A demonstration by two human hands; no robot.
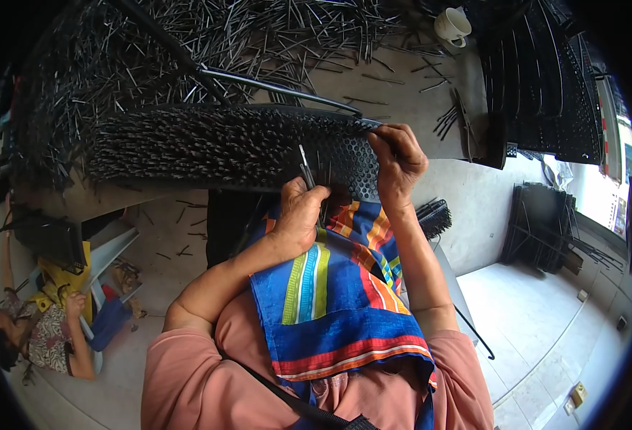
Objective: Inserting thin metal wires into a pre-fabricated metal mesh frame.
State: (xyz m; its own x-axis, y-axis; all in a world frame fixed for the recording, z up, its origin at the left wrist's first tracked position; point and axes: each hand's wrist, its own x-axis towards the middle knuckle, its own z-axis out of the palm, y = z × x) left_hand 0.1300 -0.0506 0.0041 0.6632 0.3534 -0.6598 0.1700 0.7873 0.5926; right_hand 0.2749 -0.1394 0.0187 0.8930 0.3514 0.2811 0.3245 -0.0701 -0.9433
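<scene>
So you've got that long black perforated panel (259, 147) lying across in front of you at the near edge of the table (431, 93), most of it already bristling with thin black pins toward the left. Your right hand (398, 161) is clamped over the panel's right end, fingers curled on the top edge, looks like that's just to keep it from sliding. Your left hand (300, 211) sits right below the middle, fingers pinched shut around a slim metal pin (305, 168) that points up at the holes, probably so the tip lines up. A striped blue cloth (345, 287) hangs down over your lap under both hands. Further out on the table there's a big loose heap of pins (208, 36), in easy reach, and a white cup (452, 27) at the far right. Another person (44, 330) sits on the floor off to your left.
</scene>
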